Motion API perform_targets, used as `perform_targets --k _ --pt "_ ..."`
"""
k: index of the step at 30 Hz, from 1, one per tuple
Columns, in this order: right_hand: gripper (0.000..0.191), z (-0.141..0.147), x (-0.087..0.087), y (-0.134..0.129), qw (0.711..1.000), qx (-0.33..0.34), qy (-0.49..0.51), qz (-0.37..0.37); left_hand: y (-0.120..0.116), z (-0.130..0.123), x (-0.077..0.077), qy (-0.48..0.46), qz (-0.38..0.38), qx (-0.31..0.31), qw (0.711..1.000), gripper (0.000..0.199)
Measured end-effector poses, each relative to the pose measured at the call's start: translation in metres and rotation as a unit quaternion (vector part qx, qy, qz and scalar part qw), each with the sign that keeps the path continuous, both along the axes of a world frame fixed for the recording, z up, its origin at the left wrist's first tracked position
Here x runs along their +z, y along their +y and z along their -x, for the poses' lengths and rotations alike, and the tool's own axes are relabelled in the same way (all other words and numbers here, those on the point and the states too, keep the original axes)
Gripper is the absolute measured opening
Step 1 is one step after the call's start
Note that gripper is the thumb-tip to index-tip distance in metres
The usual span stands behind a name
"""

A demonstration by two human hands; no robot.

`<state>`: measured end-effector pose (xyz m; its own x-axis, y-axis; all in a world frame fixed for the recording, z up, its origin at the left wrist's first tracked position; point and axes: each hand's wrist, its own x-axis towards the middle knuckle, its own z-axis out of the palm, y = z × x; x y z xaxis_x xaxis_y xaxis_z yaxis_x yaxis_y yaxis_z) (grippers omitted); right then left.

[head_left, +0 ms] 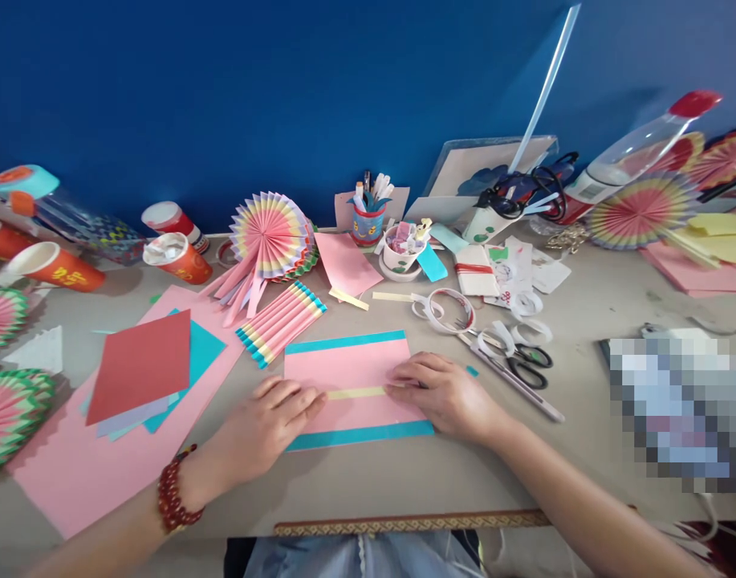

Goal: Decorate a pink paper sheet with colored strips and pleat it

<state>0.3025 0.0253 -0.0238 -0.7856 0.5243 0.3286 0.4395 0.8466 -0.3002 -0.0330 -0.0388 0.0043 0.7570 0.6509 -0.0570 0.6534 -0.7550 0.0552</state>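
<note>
The left forearm (118,514) slants in from the lower left, the right forearm (566,482) from the lower right. The left hand (270,421) lies palm down, fingers (304,403) extended inward; the right hand (452,397), also palm down, faces it with fingers slightly bent, the two apart.

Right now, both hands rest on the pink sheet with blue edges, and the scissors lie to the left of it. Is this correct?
Not quite: in the head view, the scissors lie to the right of the pink sheet with blue edges. The left hand and right hand do rest on it.
</note>
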Motion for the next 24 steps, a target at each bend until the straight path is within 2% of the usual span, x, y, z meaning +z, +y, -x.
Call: perform_targets --k 6,12,18,20,24 --pt "0.030 0.000 0.003 0.002 1.000 0.014 0.018 0.000 -0.019 0.024 0.000 -0.002 -0.021 0.076 0.997 0.062" --pt "0.034 -0.001 0.005 0.002 0.999 0.031 0.013 -0.019 -0.027 0.031 -0.003 -0.034 -0.015 0.119 0.992 0.061" --pt "0.032 0.001 0.007 0.002 0.999 0.027 0.019 -0.010 -0.019 0.021 0.002 -0.140 0.027 0.171 0.975 0.035" --pt "0.032 0.003 0.008 0.001 0.999 0.025 0.021 0.008 -0.015 0.014 0.004 -0.150 0.030 0.166 0.974 0.028" --pt "0.033 0.002 0.008 0.001 0.999 0.019 0.032 0.021 -0.007 0.003 0.002 -0.107 0.009 0.102 0.989 0.023"
